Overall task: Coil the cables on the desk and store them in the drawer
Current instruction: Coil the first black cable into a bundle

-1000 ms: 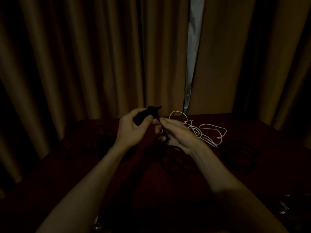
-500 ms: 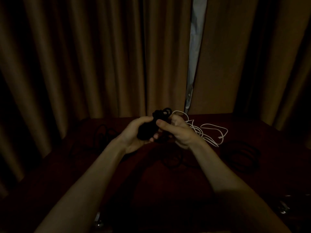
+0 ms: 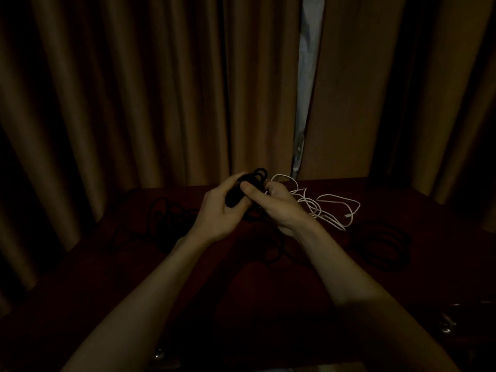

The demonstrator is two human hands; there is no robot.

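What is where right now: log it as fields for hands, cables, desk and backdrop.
left hand: grips small black coiled cable bundle
right hand: pinches the same bundle
thin white cable: loose, uncoiled, on dark red desk beyond right hand
black cable at left: lying on desk, shape unclear
black cable at right: looped, on desk
backdrop: tan pleated curtain
drawer: not in view

very dim, murky view; faint daylight through the curtain gap [image 3: 304, 84]; corners fall black.
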